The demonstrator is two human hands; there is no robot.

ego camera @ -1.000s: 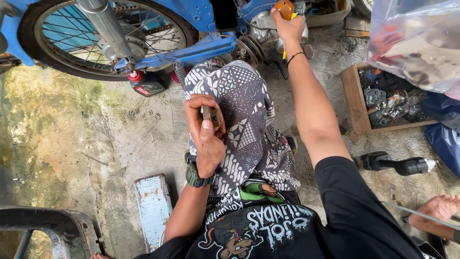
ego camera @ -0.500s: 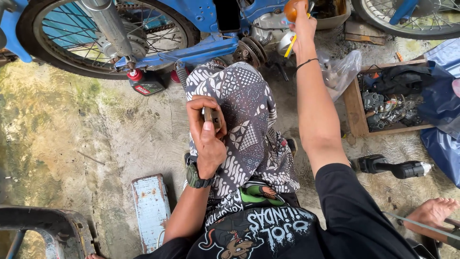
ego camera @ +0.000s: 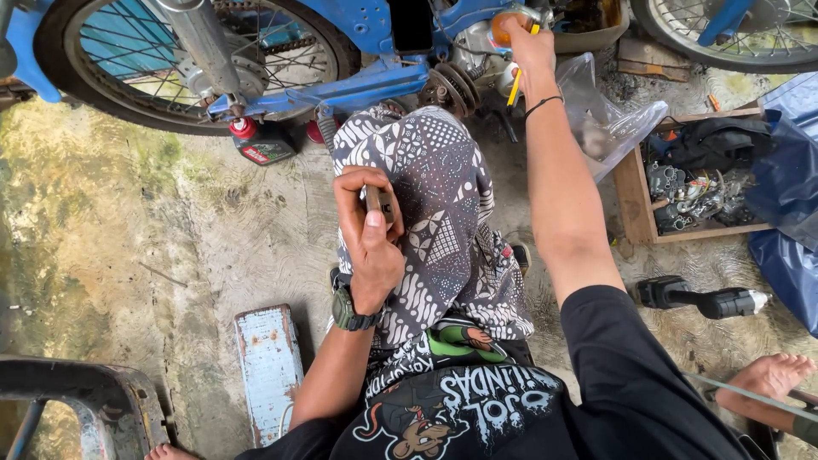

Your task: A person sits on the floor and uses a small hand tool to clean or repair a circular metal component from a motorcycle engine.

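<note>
A small metal tool point(ego camera: 375, 203) is kept pinched in the left hand point(ego camera: 368, 243) on the knee, while the right hand point(ego camera: 530, 47), shifted slightly, stays clamped on the orange-handled screwdriver point(ego camera: 509, 25) at the blue motorbike point(ego camera: 366, 51)

Seen from above, mid-frame: left hand point(ego camera: 368, 243) closed around a small dark metal tool point(ego camera: 376, 203) over a patterned grey-and-white cloth point(ego camera: 443, 196) on the knee. At top centre, right hand point(ego camera: 527, 44) reaching to an orange-handled tool point(ego camera: 504, 21) at the blue motorcycle frame point(ego camera: 358, 85). At right, wooden parts tray point(ego camera: 632, 192); black power drill point(ego camera: 699, 300) on the concrete floor.
</note>
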